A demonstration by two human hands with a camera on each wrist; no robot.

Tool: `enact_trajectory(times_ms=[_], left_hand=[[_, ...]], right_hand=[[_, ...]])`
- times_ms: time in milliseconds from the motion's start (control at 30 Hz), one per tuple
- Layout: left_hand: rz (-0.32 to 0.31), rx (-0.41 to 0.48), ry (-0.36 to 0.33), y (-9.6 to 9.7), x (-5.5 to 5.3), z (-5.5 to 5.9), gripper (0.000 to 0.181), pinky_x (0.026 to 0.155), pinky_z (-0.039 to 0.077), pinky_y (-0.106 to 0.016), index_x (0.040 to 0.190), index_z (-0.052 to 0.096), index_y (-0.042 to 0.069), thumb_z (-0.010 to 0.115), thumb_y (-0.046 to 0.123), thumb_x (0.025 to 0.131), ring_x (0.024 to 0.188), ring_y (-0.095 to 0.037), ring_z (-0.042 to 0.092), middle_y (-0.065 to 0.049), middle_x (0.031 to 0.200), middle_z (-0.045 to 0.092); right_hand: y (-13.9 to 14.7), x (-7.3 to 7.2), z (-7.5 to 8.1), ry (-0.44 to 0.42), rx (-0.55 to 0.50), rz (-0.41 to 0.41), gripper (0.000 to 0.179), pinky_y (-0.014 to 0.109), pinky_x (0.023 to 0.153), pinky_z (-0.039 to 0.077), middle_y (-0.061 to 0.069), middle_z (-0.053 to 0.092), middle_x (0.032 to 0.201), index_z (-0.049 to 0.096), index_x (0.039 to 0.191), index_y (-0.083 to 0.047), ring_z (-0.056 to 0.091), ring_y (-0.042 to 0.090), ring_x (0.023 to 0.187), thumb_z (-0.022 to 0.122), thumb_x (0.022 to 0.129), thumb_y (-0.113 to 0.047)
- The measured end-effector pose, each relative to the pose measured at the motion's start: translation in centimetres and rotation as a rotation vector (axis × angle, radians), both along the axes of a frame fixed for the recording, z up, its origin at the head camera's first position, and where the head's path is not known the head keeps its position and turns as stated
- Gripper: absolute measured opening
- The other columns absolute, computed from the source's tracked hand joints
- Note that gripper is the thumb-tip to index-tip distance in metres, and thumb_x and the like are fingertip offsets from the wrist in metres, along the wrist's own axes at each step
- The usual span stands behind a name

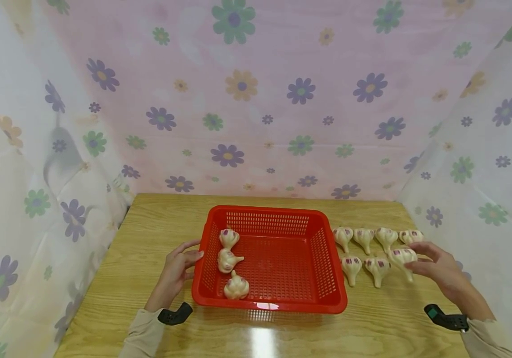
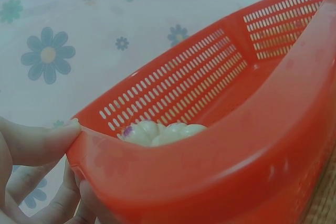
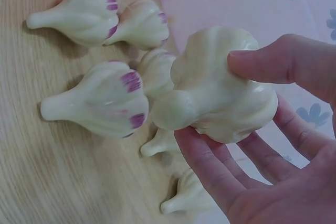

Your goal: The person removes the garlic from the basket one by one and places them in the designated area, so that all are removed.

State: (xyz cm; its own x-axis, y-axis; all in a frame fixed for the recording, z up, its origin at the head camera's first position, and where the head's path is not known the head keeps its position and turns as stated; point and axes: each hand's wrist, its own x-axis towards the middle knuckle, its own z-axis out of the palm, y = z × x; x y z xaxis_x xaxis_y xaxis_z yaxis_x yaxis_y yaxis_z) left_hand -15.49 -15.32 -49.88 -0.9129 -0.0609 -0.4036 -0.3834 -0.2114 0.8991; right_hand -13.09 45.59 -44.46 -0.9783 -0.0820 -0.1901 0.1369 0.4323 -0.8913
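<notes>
A red plastic basket (image 1: 269,307) with slotted walls stands on the table, three garlic bulbs (image 1: 236,287) lying along its left side. At its left rim is my left hand (image 1: 176,271); the left wrist view shows the thumb (image 2: 44,142) on the rim and the other fingers below it, gripping the edge. My right hand (image 1: 445,273) holds a garlic bulb (image 3: 220,87) between thumb and fingers, raised off the table in the right wrist view. Close by, several more white garlic bulbs (image 1: 377,268) with purple marks lie in two rows right of the basket.
The wooden table (image 1: 157,214) carries everything. Flower-printed sheets (image 1: 282,119) hang behind it and along both sides. Each wrist wears a black strap (image 1: 175,314).
</notes>
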Motion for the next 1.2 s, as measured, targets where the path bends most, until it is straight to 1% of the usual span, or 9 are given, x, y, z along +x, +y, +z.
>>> enact_trajectory(times_ms=[67, 233, 400, 533, 633, 767, 833, 1033, 1200], left_hand=[[0.001, 0.005, 0.000, 0.0, 0.0, 0.0, 0.045, 0.068, 0.055, -0.043, 0.130, 0.054, 0.009, 0.064, 0.009, 0.087, 0.083, -0.022, 0.065, -0.008, 0.101, 0.065], [0.001, 0.012, -0.002, 0.0, 0.1, 0.1, 0.045, 0.068, 0.055, -0.042, 0.130, 0.054, 0.009, 0.064, 0.009, 0.086, 0.085, -0.023, 0.064, -0.008, 0.102, 0.065], [0.003, 0.005, -0.004, 0.1, 0.1, 0.1, 0.045, 0.069, 0.055, -0.042, 0.130, 0.054, 0.009, 0.064, 0.009, 0.087, 0.086, -0.023, 0.064, -0.009, 0.104, 0.064], [0.004, 0.009, -0.006, 0.0, 0.0, -0.1, 0.044, 0.069, 0.055, -0.042, 0.130, 0.055, 0.010, 0.064, 0.009, 0.087, 0.087, -0.024, 0.064, -0.010, 0.106, 0.064], [0.006, 0.012, -0.003, 0.0, 0.0, -0.1, 0.044, 0.069, 0.055, -0.043, 0.129, 0.055, 0.010, 0.064, 0.009, 0.086, 0.088, -0.024, 0.065, -0.010, 0.106, 0.064], [0.007, 0.020, 0.003, 0.0, 0.1, -0.2, 0.043, 0.069, 0.055, -0.044, 0.129, 0.056, 0.012, 0.063, 0.009, 0.086, 0.089, -0.024, 0.065, -0.009, 0.106, 0.065], [0.008, 0.026, 0.002, -0.1, 0.1, -0.3, 0.043, 0.069, 0.055, -0.044, 0.129, 0.056, 0.012, 0.063, 0.009, 0.086, 0.089, -0.024, 0.065, -0.009, 0.106, 0.065], [0.015, 0.028, -0.004, 0.0, 0.1, -0.3, 0.043, 0.069, 0.055, -0.044, 0.128, 0.057, 0.013, 0.064, 0.009, 0.086, 0.089, -0.024, 0.065, -0.009, 0.106, 0.065], [0.020, 0.019, -0.008, 0.1, 0.0, -0.2, 0.042, 0.067, 0.055, -0.042, 0.128, 0.056, 0.011, 0.064, 0.009, 0.087, 0.086, -0.023, 0.065, -0.009, 0.103, 0.065]], right_hand=[[0.2, -0.1, -0.3, -0.018, 0.031, -0.014, 0.035, 0.030, 0.075, 0.051, -0.027, 0.042, 0.112, 0.050, 0.125, -0.022, 0.052, -0.007, 0.092, 0.062, 0.092, -0.014], [0.7, 0.0, -1.1, -0.036, 0.027, -0.038, 0.035, 0.031, 0.074, 0.051, -0.027, 0.041, 0.110, 0.051, 0.123, -0.020, 0.055, -0.006, 0.090, 0.064, 0.091, -0.015], [1.1, 0.2, -1.8, -0.048, 0.034, -0.076, 0.037, 0.032, 0.075, 0.052, -0.023, 0.041, 0.110, 0.050, 0.124, -0.015, 0.053, -0.008, 0.090, 0.066, 0.090, -0.017], [1.2, 0.1, -2.3, -0.069, 0.026, -0.116, 0.036, 0.037, 0.078, 0.052, -0.003, 0.042, 0.120, 0.050, 0.121, -0.017, 0.054, -0.008, 0.088, 0.067, 0.090, -0.020], [1.4, 0.1, -2.8, -0.066, 0.023, -0.126, 0.035, 0.038, 0.079, 0.053, 0.010, 0.038, 0.126, 0.050, 0.120, -0.019, 0.055, -0.007, 0.087, 0.066, 0.090, -0.019], [1.9, -0.1, -3.7, -0.069, 0.005, -0.133, 0.032, 0.038, 0.078, 0.053, 0.010, 0.038, 0.124, 0.050, 0.118, -0.021, 0.056, -0.004, 0.086, 0.065, 0.090, -0.016], [2.1, -0.2, -4.3, -0.074, 0.000, -0.133, 0.030, 0.038, 0.078, 0.053, 0.015, 0.036, 0.126, 0.050, 0.116, -0.021, 0.057, -0.003, 0.085, 0.065, 0.091, -0.015], [2.3, -0.4, -5.6, -0.077, 0.036, -0.161, 0.035, 0.037, 0.076, 0.053, 0.025, 0.034, 0.128, 0.048, 0.119, -0.003, 0.059, 0.001, 0.081, 0.065, 0.090, -0.014], [2.2, -0.7, -6.3, -0.070, 0.038, -0.203, 0.042, 0.035, 0.073, 0.054, 0.032, 0.029, 0.130, 0.044, 0.119, 0.006, 0.058, 0.001, 0.077, 0.066, 0.088, -0.012]])
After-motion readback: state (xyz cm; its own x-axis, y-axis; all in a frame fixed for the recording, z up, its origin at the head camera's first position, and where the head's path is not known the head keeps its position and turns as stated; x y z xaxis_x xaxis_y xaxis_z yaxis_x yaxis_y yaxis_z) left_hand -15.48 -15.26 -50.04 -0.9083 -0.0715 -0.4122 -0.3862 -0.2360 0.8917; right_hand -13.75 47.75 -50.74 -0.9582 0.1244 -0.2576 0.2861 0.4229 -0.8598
